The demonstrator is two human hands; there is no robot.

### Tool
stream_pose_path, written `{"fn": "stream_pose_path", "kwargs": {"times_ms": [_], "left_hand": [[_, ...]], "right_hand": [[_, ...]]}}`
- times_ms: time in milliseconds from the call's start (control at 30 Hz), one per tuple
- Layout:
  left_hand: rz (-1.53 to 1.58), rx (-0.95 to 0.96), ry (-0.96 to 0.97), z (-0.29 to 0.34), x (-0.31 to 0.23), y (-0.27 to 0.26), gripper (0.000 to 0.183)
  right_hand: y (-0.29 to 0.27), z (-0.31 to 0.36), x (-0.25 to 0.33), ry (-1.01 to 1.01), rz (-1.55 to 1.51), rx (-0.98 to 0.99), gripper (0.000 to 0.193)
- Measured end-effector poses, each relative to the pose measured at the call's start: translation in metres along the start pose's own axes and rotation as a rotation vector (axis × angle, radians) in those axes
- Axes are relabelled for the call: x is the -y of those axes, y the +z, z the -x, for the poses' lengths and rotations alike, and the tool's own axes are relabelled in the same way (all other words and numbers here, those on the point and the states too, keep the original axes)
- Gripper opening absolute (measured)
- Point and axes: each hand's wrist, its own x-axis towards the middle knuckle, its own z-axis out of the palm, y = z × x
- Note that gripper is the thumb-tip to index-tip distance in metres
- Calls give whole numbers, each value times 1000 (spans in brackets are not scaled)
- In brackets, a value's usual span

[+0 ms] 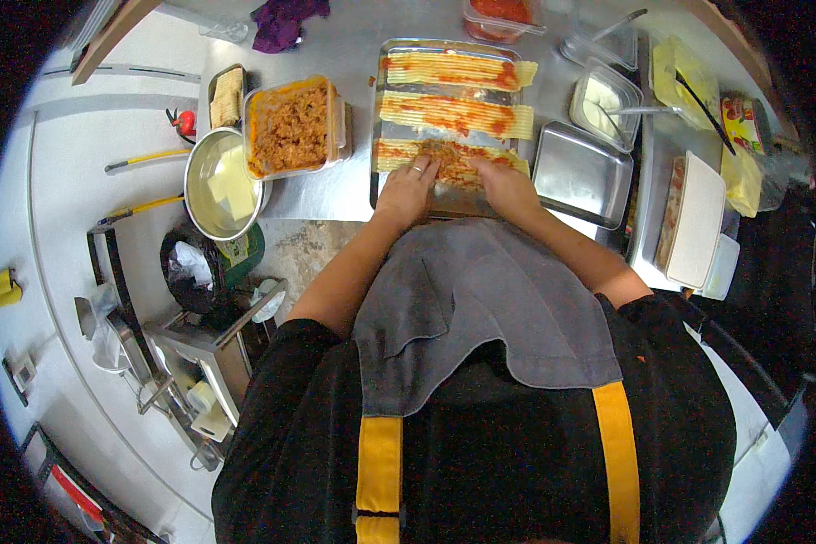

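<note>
Three ridged pasta sheets streaked with red sauce lie in rows across a metal tray (374,118): the far sheet (417,68), the middle sheet (508,120) and the near sheet (394,154). A small heap of ground meat filling (442,152) sits on the near sheet. My left hand (410,190) touches the heap's left side, fingers stretched forward and bent down onto it. At the right end of the same sheet, my right hand (510,189) rests with its fingers reaching forward; its fingertips are partly hidden.
Left of the tray stand a container of ground meat (290,127), a metal bowl (193,186) with pale yellow contents, and a small dish (228,95). To the right are an unfilled metal tray (582,172) and a tub of white cream (600,104). A red sauce tub (503,16) stands behind.
</note>
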Motion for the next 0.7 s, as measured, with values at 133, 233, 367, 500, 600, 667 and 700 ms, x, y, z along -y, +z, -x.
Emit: {"fn": "stream_pose_path", "kwargs": {"times_ms": [133, 233, 367, 500, 600, 667, 700], "left_hand": [[98, 110, -101, 0, -3, -9, 54], [164, 42, -177, 1, 0, -16, 51], [95, -62, -164, -1, 8, -15, 50], [-27, -65, -137, -1, 10, -11, 50], [9, -42, -139, 1, 11, -13, 49], [68, -11, -117, 2, 12, -14, 48], [93, -31, -92, 2, 13, -14, 48]], "right_hand": [[-17, -2, 7, 10, 49, 46, 36], [-27, 6, 4, -16, 80, 42, 37], [-24, 17, -6, -55, 151, 108, 41], [-17, 18, -9, -69, 189, 154, 43], [-22, 19, -7, -96, 184, 121, 35], [-28, 21, -6, -97, 153, 86, 35], [-30, 21, -5, -115, 139, 46, 35]]}}
